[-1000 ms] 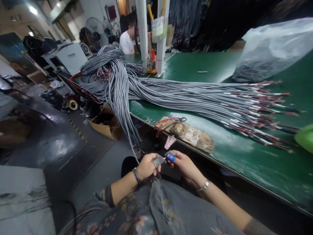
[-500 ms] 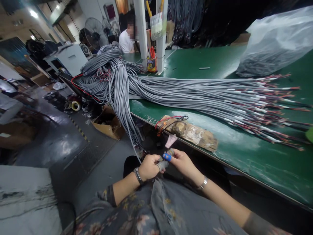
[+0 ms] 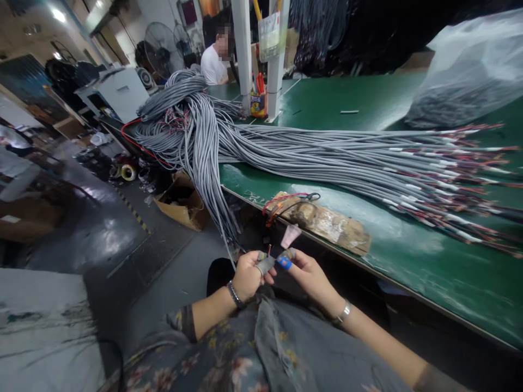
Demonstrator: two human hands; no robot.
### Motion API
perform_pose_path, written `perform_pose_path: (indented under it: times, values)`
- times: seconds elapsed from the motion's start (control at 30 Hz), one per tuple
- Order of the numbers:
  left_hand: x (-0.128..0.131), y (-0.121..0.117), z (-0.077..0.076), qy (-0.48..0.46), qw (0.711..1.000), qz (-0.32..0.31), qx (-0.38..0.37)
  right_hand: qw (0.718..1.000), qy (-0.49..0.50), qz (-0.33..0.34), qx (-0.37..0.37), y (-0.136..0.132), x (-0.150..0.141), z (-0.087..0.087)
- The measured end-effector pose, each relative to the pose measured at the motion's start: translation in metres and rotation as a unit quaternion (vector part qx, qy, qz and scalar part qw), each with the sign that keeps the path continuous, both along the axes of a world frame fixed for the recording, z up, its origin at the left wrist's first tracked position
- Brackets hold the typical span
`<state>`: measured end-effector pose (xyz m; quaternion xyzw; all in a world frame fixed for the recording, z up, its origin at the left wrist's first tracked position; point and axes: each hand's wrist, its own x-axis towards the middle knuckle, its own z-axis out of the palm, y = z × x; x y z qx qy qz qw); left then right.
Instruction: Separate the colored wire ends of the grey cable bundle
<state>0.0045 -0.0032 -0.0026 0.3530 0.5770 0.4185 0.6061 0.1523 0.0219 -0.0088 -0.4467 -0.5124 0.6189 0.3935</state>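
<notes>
My left hand (image 3: 250, 276) is closed in a pinch on the end of a grey cable (image 3: 229, 255), which runs up to the hanging bundle. A short reddish wire tip (image 3: 269, 249) sticks up between its covered fingertips. Close beside it, my right hand (image 3: 309, 276) also pinches, with blue tape on the thumb and a fabric cover on a finger. What lies between the right fingertips is too small to make out. Both hands are in front of my body, below the bench edge.
On the green bench (image 3: 408, 261) lies a large bundle of grey cables (image 3: 302, 147) with stripped ends at right. A wooden block (image 3: 327, 220) with red and black leads sits at the edge. A plastic bag (image 3: 469, 71), a carton (image 3: 182, 204) and a seated person (image 3: 213, 64) are farther off.
My hands have moved slightly apart at the fingertips, and a reddish wire tip now shows above the left fingers. The whole view has shifted slightly.
</notes>
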Motion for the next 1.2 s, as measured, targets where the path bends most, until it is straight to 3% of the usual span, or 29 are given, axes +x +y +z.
perform_pose_path:
  times: [0.2,0.4,0.7,0.77,0.9,0.97,1.2]
  values:
    - [-0.0008,-0.0013,0.0041,0.027,0.999,-0.042,0.016,0.998,-0.025,0.049,-0.006,0.005,-0.0029,0.0011]
    - [0.0008,0.0003,0.0052,0.017,0.997,-0.07,-0.026,0.998,-0.034,0.049,-0.021,0.0046,-0.0039,0.0026]
    - [0.002,-0.0004,0.0024,-0.057,0.998,0.016,-0.021,0.988,0.093,-0.022,-0.119,-0.0034,-0.0076,-0.0025]
    - [0.0013,0.0001,0.0019,-0.053,0.998,-0.006,-0.024,0.99,0.092,-0.02,-0.105,-0.0038,-0.0074,-0.0019]
    - [-0.0017,0.002,0.0012,-0.023,0.989,-0.128,-0.066,0.997,0.045,0.016,-0.057,-0.0038,-0.0052,0.0008]
    - [-0.0029,0.0025,0.0011,-0.013,0.985,-0.153,-0.073,0.998,0.03,0.033,-0.051,-0.0032,-0.0047,0.0019]
    - [-0.002,0.0021,0.0012,-0.026,0.999,-0.028,-0.026,0.993,0.064,-0.029,-0.091,-0.0003,-0.0074,0.0034]
